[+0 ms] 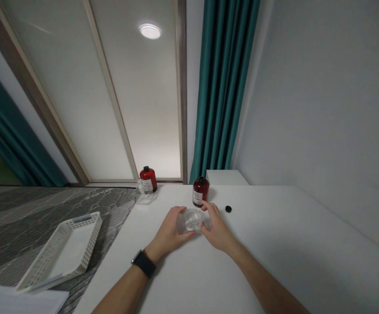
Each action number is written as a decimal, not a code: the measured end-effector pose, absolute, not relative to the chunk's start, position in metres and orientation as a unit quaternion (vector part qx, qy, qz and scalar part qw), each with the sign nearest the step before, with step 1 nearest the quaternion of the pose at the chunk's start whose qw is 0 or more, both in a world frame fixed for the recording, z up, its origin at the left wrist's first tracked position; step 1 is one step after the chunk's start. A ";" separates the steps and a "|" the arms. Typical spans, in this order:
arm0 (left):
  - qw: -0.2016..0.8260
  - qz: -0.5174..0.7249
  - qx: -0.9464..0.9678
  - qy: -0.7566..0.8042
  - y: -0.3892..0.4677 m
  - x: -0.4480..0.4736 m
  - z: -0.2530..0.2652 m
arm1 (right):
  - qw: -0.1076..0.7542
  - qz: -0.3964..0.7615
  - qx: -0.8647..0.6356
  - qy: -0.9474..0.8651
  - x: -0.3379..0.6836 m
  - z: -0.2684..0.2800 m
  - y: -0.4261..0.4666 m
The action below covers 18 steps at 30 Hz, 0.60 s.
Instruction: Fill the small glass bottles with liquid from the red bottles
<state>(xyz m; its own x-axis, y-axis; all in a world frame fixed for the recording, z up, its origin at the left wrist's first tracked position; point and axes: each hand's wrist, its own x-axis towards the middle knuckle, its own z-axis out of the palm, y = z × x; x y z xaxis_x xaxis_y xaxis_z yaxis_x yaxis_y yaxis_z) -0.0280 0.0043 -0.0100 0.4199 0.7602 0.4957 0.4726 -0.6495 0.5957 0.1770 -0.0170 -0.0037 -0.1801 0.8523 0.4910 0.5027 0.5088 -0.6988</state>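
Observation:
Between my two hands, just above or on the white table (189, 270), is a clear, crinkled plastic piece (193, 219) that looks like a small bag. My left hand (173, 229), with a black watch at its wrist, grips the left end with thumb and fingers. At the opposite end, my right hand (217, 229) pinches the plastic, its fingers curled. Close behind stands a dark red bottle (200, 194) with a white label; the right fingertips overlap its base in view, and I cannot tell if they touch. A small black cap (228, 209) lies right of the bottle.
Another red bottle (148, 179) with a black top stands at the table's far left corner, clear plastic (146, 198) beside it. Left of the table are a white perforated basket (93, 235) and white papers (22, 301). A white box-like surface (227, 176) adjoins the far edge.

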 end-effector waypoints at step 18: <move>0.174 0.384 0.835 0.354 -0.001 -0.025 -0.006 | 0.507 0.199 -0.445 -0.711 0.165 0.002 -0.021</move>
<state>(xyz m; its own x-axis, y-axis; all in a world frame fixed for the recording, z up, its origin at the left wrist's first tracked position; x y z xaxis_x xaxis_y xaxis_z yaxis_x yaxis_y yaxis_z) -0.0249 -0.0005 -0.0061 0.4555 0.7241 0.5179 0.4568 -0.6894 0.5622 0.1653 -0.0206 0.0019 -0.0892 0.8340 0.5446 0.4309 0.5252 -0.7338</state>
